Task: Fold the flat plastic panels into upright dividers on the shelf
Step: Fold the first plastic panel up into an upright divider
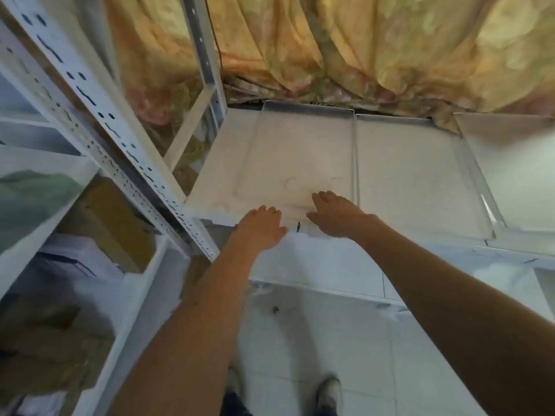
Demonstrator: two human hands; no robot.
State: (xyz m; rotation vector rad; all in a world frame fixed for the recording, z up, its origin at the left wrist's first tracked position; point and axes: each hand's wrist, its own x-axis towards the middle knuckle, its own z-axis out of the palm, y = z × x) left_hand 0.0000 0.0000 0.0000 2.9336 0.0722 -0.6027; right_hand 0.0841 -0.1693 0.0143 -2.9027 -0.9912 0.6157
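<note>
A flat clear plastic panel [300, 151] lies on the white shelf [216, 175], with a raised rim along its far edge. My left hand [258, 228] rests palm down at the shelf's front edge, fingers spread, just left of the panel's near edge. My right hand [336, 213] lies flat on the panel's near edge with fingers apart. A second clear panel [414, 175] lies flat to the right, its right side wall [480, 181] tilted upward. Neither hand grips anything that I can see.
A white perforated metal upright [114, 127] and rack with boxes stand at the left. A yellow patterned curtain [360, 49] hangs behind the shelf. Another clear panel [504, 127] sits at the far right. White floor tiles and my shoes [329, 391] are below.
</note>
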